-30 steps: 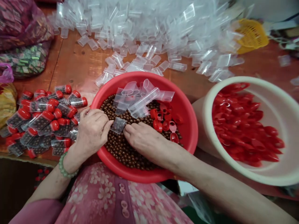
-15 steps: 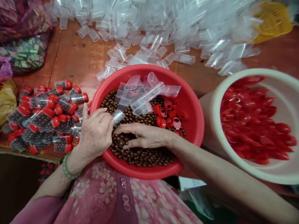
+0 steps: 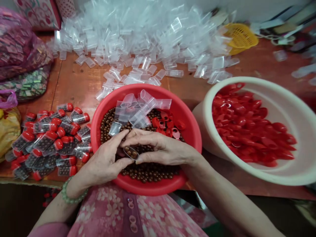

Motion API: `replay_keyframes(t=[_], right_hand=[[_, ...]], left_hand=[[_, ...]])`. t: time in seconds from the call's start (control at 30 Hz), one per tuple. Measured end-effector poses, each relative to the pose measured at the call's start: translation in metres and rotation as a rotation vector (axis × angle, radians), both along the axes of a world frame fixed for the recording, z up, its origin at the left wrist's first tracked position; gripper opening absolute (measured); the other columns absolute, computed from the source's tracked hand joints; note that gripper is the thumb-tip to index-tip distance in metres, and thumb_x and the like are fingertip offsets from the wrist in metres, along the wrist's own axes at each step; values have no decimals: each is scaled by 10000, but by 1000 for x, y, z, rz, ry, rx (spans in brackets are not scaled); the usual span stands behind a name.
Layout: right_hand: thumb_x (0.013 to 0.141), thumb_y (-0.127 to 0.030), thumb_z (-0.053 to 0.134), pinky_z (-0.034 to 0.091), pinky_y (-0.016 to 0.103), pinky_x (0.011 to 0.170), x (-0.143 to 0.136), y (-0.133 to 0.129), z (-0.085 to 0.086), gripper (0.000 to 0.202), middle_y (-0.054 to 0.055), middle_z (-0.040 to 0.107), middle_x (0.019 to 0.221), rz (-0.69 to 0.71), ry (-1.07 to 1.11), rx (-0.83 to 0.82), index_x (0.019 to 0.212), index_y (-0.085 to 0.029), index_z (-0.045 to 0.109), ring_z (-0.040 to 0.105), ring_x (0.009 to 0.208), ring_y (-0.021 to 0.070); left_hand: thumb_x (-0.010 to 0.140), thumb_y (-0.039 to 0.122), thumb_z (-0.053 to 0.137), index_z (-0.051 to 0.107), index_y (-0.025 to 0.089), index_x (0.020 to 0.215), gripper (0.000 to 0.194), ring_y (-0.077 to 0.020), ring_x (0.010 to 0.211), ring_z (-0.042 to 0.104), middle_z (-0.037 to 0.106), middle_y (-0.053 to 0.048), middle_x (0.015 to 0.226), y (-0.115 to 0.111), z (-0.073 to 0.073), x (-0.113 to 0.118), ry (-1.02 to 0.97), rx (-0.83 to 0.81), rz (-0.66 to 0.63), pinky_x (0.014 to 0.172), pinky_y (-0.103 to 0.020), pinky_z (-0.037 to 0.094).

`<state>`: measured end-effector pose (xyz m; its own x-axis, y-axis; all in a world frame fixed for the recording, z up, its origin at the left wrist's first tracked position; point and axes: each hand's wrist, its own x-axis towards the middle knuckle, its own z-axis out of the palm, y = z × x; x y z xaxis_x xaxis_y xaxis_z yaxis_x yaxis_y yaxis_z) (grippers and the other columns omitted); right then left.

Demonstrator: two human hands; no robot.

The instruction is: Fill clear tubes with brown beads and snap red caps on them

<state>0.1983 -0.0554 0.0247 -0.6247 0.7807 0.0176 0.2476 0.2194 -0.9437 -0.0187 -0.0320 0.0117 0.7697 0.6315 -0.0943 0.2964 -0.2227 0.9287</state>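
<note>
Over the near side of a red basin (image 3: 195, 138), both hands meet around a clear container (image 3: 131, 153) whose open mouth shows brown balls inside. My right hand (image 3: 158, 146) holds it between thumb and fingers. My left hand (image 3: 106, 158) is closed on its other side, thumb against the rim. Loose brown balls (image 3: 150, 174) fill the basin's bottom. Clear empty tubes (image 3: 140, 110) lie on them, and another clear container (image 3: 115, 128) rests just beyond my left hand. Small red caps (image 3: 169, 124) sit at the basin's right.
Filled containers with red caps (image 3: 49, 141) are piled at the left. A white tub (image 3: 209, 112) of red caps stands right. Many clear tubes (image 3: 138, 36) cover the back, beside a yellow basket (image 3: 240, 36). Filled bags (image 3: 19, 49) lie at the back left.
My left hand has left the clear container it held and moved right to the one in my right hand, which is now raised and shows balls in its mouth. The view has shifted.
</note>
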Motion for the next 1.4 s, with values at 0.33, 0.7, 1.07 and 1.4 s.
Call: replay_keyframes(t=[0.33,0.7,1.07,1.4], right_hand=[[909,-215,611,492,251,895,-2,-11,-5,384,58,698,1119,-169,-19,156,1289,-204,558,651,999,131],[911,-198,593,526,265,936,-12,-30,-8,507,99,637,1222,-294,-123,384,1398,-214,452,621,1104,154],[921,-280,578,526,340,1001,-20,-45,-12,603,159,576,1306,-394,-260,542,1470,-209,339,568,1232,208],[890,-236,625,569,312,910,-20,-41,-12,490,120,634,1196,-463,-162,513,1359,-235,484,645,1090,191]], left_hand=[[905,253,555,603,141,1253,369,-197,951,667,718,-60,1059,4,2,4,-33,-265,-30,852,-288,514],[885,184,573,627,159,1239,359,-181,1071,643,700,-51,1186,7,1,9,-158,-302,82,966,-259,461],[866,194,598,653,154,1186,327,-158,1033,663,722,-42,1135,2,-4,12,-148,-204,246,955,-231,474],[855,223,618,660,158,1165,319,-161,1003,659,725,-39,1091,4,-1,13,-191,-283,265,943,-245,474]])
